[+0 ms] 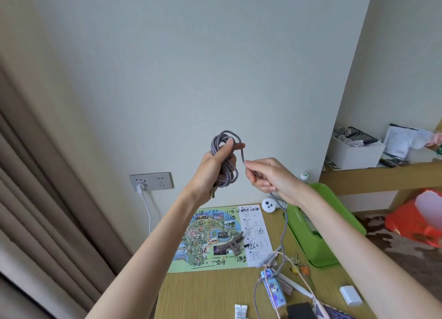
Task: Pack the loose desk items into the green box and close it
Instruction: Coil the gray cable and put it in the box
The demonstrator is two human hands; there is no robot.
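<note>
The wooden desk (203,292) is filling the lower middle of the view, with the loose items lying spread across it. The green box (318,251) is sitting at the desk's right edge, open at the top. The right forearm is crossing over it, so what it is holding cannot be told.

On the shelf (382,175) behind it, a white box (356,155) is holding bundled cords and dark flat devices. A printed map (220,237) with handwriting on it is lying flat on the desk, and a grey hair clip (233,243) is resting on it.

Both hands are raised above the desk. The left hand (215,168) is gripping a coil of grey braided cable (223,161), fingers curled through the loops. The right hand (267,175) is pinching the free strand just beside the coil. The tail is hanging down to the desk among the small things.

There, a blue tissue pack (275,287), a white adapter (350,294) and a round white device (269,205) are lying outside the green box.
</note>
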